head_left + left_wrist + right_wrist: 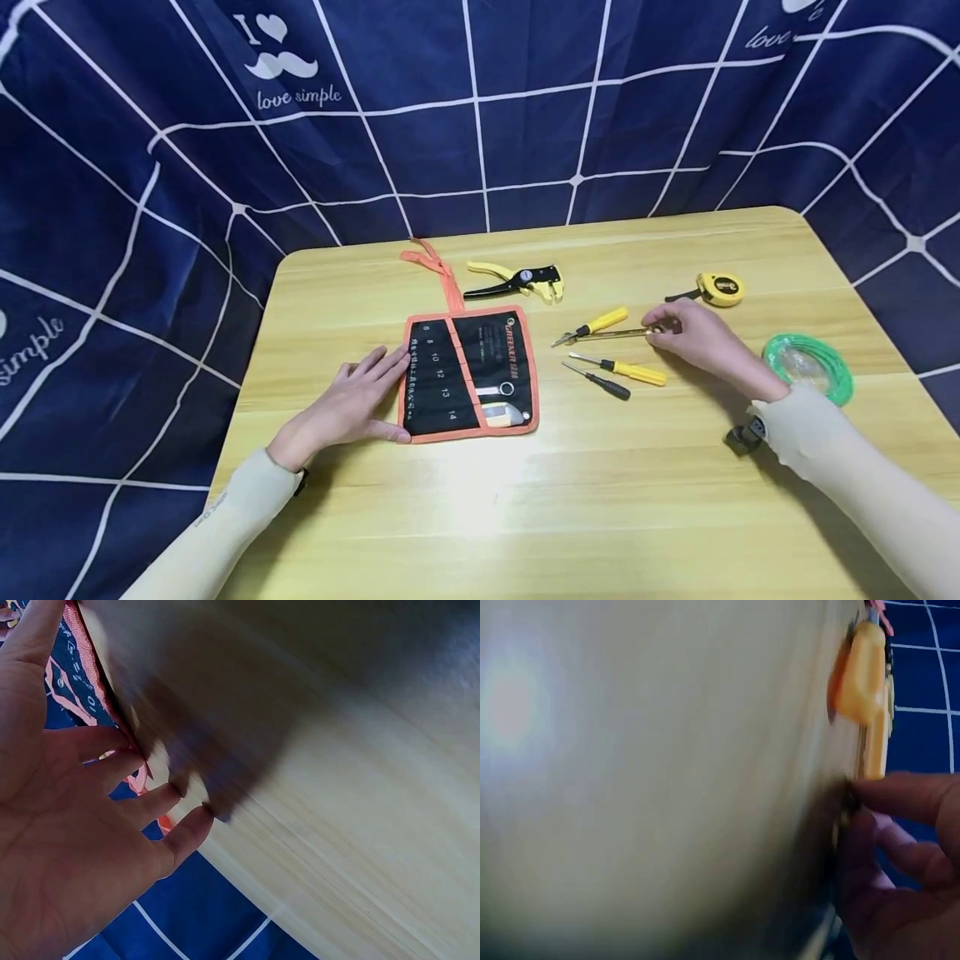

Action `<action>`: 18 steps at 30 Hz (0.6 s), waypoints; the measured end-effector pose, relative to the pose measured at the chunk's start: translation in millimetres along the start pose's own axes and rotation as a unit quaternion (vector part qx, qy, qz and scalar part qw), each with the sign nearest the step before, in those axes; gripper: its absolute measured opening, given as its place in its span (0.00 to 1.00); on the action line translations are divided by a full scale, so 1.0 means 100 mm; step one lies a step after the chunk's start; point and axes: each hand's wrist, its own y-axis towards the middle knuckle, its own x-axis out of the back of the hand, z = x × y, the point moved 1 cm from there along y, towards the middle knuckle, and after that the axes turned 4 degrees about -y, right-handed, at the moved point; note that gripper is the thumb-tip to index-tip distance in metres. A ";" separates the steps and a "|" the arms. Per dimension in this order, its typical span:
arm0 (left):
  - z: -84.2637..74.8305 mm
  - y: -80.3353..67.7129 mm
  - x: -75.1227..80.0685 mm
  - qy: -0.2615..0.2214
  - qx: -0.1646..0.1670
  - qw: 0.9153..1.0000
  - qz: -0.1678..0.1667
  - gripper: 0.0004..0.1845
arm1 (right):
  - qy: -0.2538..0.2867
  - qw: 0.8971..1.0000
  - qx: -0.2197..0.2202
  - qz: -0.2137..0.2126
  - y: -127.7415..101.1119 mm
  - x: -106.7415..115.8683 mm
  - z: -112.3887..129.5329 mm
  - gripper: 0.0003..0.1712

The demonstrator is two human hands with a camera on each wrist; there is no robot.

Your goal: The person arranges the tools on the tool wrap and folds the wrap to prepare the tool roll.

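Observation:
A black tool pouch with orange trim lies flat on the table. My left hand rests at its left edge, fingers extended and thumb at the lower corner; the left wrist view shows the fingertips of that hand along the edge. A wrench and a light-coloured utility knife sit in the pouch's right pockets. With thumb and fingertips my right hand pinches one end of a long, thin, brass-coloured wrench, whose far end is by the yellow-handled screwdriver.
Below that wrench lie another yellow screwdriver and a small black one. Wire strippers lie behind the pouch. A tape measure and a coil of green wire are at the right. Blue curtains surround the wooden table.

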 end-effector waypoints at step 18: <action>0.00 -0.02 -0.03 -0.003 -0.001 1.000 -0.007 0.64 | -0.002 0.990 0.072 0.119 0.06 0.08 0.01 0.07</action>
